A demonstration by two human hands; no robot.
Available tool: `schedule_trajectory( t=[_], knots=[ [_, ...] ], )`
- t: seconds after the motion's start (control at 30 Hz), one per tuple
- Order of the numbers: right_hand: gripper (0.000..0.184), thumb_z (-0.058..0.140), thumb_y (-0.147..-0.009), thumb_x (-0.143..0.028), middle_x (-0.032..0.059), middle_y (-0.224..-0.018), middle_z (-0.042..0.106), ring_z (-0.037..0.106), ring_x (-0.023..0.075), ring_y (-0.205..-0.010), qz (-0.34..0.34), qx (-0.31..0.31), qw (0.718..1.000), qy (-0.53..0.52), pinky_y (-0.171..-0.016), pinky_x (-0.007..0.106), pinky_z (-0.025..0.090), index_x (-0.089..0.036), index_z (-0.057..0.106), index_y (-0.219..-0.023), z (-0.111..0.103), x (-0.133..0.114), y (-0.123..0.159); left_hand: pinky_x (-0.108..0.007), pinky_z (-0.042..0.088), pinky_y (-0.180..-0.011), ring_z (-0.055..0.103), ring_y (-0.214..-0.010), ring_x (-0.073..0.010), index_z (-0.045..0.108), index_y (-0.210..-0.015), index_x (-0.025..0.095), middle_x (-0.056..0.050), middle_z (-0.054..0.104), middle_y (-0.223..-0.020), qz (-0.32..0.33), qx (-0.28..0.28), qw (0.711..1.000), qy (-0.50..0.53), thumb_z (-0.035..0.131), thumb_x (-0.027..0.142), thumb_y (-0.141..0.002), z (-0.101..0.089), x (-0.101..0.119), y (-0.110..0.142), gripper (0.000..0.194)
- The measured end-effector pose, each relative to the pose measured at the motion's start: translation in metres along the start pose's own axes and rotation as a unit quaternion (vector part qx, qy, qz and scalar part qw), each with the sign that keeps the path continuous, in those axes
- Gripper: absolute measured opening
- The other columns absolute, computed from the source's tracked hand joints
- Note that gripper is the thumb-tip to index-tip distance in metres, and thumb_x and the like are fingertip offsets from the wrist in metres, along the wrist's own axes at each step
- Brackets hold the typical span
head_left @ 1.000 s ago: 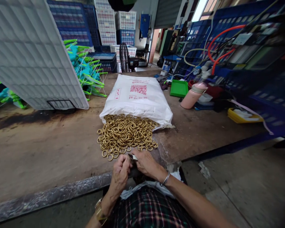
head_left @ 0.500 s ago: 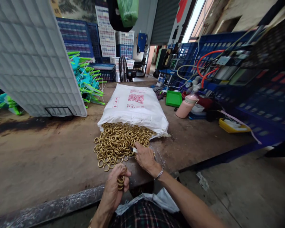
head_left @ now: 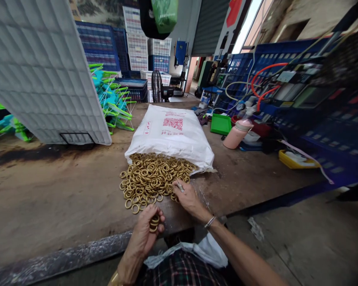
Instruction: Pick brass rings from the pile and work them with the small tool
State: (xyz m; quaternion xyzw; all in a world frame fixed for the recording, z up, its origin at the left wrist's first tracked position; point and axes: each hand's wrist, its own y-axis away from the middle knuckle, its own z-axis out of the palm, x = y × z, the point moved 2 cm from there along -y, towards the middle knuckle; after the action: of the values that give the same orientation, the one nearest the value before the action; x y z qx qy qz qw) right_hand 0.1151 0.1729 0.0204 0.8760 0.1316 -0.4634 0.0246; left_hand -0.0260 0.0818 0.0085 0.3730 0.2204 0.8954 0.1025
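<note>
Several brass-coloured rings [head_left: 154, 223] sit in the curled fingers of my left hand [head_left: 144, 232], which is closed just above the table's near edge. My right hand [head_left: 191, 200] is at the lower right side of a heap of the same rings [head_left: 152, 176]. Between its thumb and fingers is a small pale, slim tool [head_left: 179, 186]; its kind is not clear. Whether the fingertips also touch a ring is hard to see. The heap spills from the open mouth of a white woven sack [head_left: 193, 139] with red print, lying flat on the table.
On the left stand a white ribbed panel [head_left: 56, 71] and green-and-blue plastic pieces [head_left: 116, 105]. To the right are a green tray [head_left: 220, 124], a pink bottle [head_left: 236, 135] and a yellow tray [head_left: 295, 160]. Stacked crates [head_left: 137, 43] and a fan [head_left: 157, 85] are behind.
My right hand has drawn slightly back and turned, and the tool's dark tip no longer shows. My left hand stays almost in place, its rings more exposed. The whole view has shifted a little.
</note>
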Motion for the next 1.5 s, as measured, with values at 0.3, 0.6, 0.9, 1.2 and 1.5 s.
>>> schedule_trajectory(
  t=[0.3,0.6,0.9,1.2,1.5],
  knots=[
    [0.017,0.046,-0.078,-0.031,-0.0065,-0.056,0.045,0.038,0.0076,-0.051,0.052,-0.121,0.976,-0.175,-0.052,0.019,0.031,-0.018,0.053,-0.069,0.013,-0.016,0.019,-0.014,0.032,-0.036,0.043,-0.043,-0.0058,0.053,-0.095,0.018,0.007,0.049,-0.055,0.107,0.033,0.983,-0.144,0.064,0.044,-0.07,0.004,0.001,-0.008,0.038],
    [0.031,0.043,-0.081,-0.034,-0.0047,-0.052,0.045,0.04,0.0078,-0.051,0.053,-0.119,0.984,-0.119,-0.051,0.02,0.031,-0.016,0.048,-0.055,0.021,-0.022,0.02,-0.013,0.028,-0.035,0.039,-0.04,-0.0045,0.054,-0.083,0.017,0.008,0.045,-0.051,0.137,0.046,0.961,-0.235,0.058,0.046,-0.074,-0.008,-0.005,-0.011,0.031],
    [0.02,0.047,-0.077,-0.028,-0.0058,-0.056,0.043,0.036,0.0077,-0.054,0.012,-0.105,0.99,-0.095,-0.05,0.018,0.028,-0.017,0.049,-0.061,0.023,-0.025,0.019,-0.013,0.027,-0.033,0.039,-0.039,-0.0044,0.052,-0.079,0.018,0.007,0.046,-0.054,0.073,-0.002,0.966,-0.249,0.054,0.05,-0.075,-0.003,-0.003,-0.007,0.032],
    [0.024,0.043,-0.081,-0.032,-0.0048,-0.059,0.047,0.04,0.0082,-0.056,0.011,-0.129,0.982,-0.135,-0.054,0.02,0.031,-0.017,0.049,-0.063,0.026,-0.022,0.02,-0.014,0.026,-0.033,0.038,-0.04,-0.0041,0.05,-0.074,0.018,0.007,0.048,-0.056,0.065,-0.033,0.98,-0.188,0.058,0.046,-0.073,0.0,-0.001,-0.005,0.029],
    [0.021,0.042,-0.083,-0.029,-0.004,-0.06,0.049,0.044,0.0089,-0.055,0.015,-0.11,0.987,-0.116,-0.054,0.02,0.034,-0.017,0.052,-0.07,0.027,-0.024,0.02,-0.014,0.025,-0.035,0.038,-0.038,-0.0034,0.046,-0.071,0.019,0.007,0.048,-0.054,0.053,-0.023,0.987,-0.151,0.061,0.048,-0.07,-0.002,-0.001,-0.004,0.034]
  ],
)
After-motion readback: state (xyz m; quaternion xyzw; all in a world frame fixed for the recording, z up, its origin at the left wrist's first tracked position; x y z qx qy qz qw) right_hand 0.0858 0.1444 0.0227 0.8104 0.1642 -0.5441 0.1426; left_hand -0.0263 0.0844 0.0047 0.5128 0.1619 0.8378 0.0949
